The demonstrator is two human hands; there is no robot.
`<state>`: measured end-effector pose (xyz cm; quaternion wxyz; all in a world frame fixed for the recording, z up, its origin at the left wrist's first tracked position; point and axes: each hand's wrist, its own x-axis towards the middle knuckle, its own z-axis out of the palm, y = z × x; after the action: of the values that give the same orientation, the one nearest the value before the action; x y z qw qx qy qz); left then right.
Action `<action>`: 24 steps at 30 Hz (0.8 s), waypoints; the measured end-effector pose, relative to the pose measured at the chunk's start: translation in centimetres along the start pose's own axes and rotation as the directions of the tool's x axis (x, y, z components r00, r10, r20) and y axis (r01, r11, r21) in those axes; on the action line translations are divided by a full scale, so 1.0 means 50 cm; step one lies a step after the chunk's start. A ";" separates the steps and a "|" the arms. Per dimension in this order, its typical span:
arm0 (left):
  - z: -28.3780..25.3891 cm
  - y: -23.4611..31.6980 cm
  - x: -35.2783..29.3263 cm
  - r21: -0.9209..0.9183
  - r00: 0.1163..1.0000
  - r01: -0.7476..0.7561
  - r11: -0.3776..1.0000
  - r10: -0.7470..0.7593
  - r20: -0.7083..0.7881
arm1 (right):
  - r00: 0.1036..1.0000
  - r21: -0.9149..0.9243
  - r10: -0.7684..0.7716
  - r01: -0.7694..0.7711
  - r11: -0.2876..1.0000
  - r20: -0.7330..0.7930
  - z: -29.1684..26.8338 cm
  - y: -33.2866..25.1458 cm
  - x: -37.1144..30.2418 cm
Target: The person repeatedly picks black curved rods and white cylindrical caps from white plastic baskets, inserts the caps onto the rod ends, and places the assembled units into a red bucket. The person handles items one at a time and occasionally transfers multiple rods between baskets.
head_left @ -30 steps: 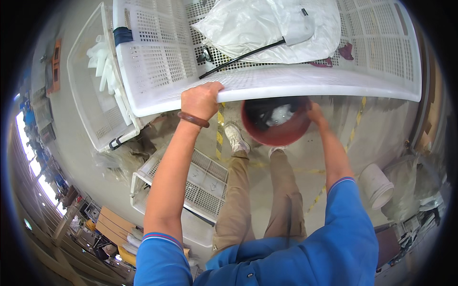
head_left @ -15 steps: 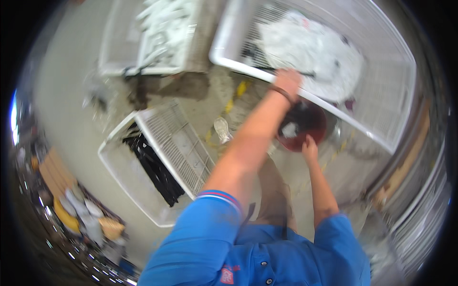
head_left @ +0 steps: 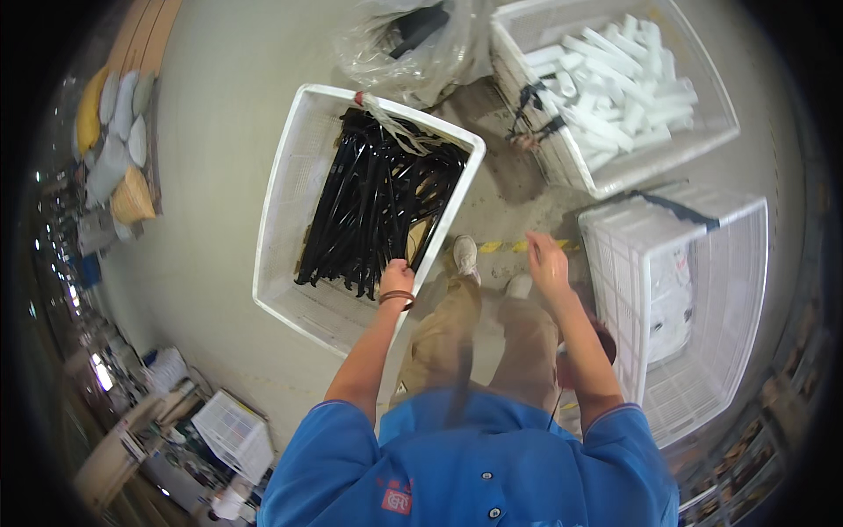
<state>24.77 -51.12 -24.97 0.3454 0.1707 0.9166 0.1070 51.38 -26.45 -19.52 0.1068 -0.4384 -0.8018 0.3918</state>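
My left hand [head_left: 397,277] is inside a white crate [head_left: 285,189], near its right side, with curled fingers over the lower ends of long, shiny black strips [head_left: 369,193]. Whatever it grips is hidden by the fingers. Over the floor to the right of that crate, my right hand [head_left: 547,263] is raised, fingers stretched out and nothing in it. Behind my right forearm, a dark red round container [head_left: 565,371] is mostly covered.
At upper right stands a crate [head_left: 575,167] of short white tubes. Another white crate [head_left: 619,290] with a white plastic bag [head_left: 672,307] is on my right. A clear bag [head_left: 360,57] with dark pieces lies beyond. Yellow floor tape [head_left: 500,247] runs near my shoes.
My view has turned left, toward the crate of black strips. My left hand has left the rim of the bag crate and is among the strips. My right hand has come away from the red container.
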 end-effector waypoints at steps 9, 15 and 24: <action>0.074 -0.022 0.441 -0.111 0.931 -0.279 0.954 0.240 -0.277 | 0.855 -0.406 -0.354 0.190 0.894 -0.380 -0.037 0.160 0.566; 0.113 0.056 0.700 0.116 0.948 -0.220 0.969 0.240 -0.208 | 0.996 -0.685 -0.008 -0.053 0.726 -0.085 -0.109 0.506 0.673; 0.118 0.067 0.769 0.579 0.938 -0.060 0.813 0.244 -0.246 | 0.685 0.315 0.709 -0.718 0.620 0.168 0.119 0.691 0.896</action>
<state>2.49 -32.72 -51.23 0.1225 0.3194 0.9326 -0.1149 43.16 16.25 -56.19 0.0092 -0.6878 -0.4784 0.5459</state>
